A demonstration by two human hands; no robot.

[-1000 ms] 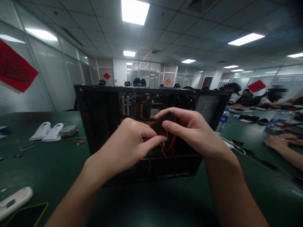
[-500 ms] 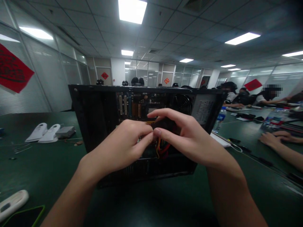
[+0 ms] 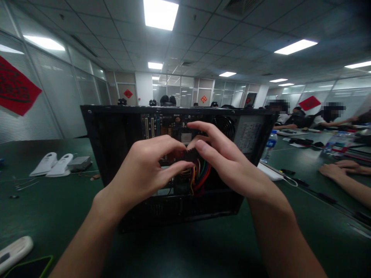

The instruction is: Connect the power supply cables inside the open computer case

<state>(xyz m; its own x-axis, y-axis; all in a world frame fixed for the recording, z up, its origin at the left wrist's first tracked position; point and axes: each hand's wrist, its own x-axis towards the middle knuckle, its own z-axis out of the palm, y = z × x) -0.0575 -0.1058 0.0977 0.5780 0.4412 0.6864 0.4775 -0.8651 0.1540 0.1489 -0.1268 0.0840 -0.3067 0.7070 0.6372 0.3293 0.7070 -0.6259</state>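
**Now, both hands on the plug inside the case**

Here I pinch a dark plug (image 3: 189, 155) between both hands, inside the open case (image 3: 116, 143) standing on the green surface (image 3: 58, 200). My left hand (image 3: 145, 170) is closed, thumb under the plug; my right hand (image 3: 223, 162) curls over it, fingertips on top. Its wires (image 3: 198, 178), red, yellow and orange, hang just below. I judge I am mid-way through working the plug at the board (image 3: 171, 125). Next calls for a firm, straight grip, without snagging the wires.
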